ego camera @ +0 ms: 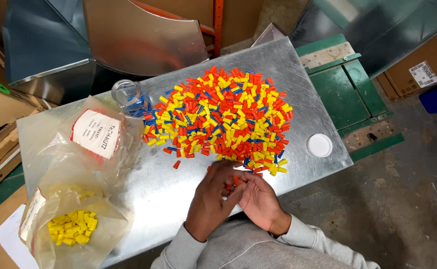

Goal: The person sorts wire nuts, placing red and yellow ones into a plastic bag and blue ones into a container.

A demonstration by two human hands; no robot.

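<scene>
Orange caps (236, 180) cupped between hands; mixed red, yellow, blue cap pile (218, 114) just beyond.

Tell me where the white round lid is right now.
In the head view, the white round lid lies on the metal table near its right edge, just right of the pile of coloured caps.

I'm seeing a white lid (319, 145) lying on the table (308, 89), cardboard boxes (420, 72) sitting beyond green crates (348, 94).
</scene>
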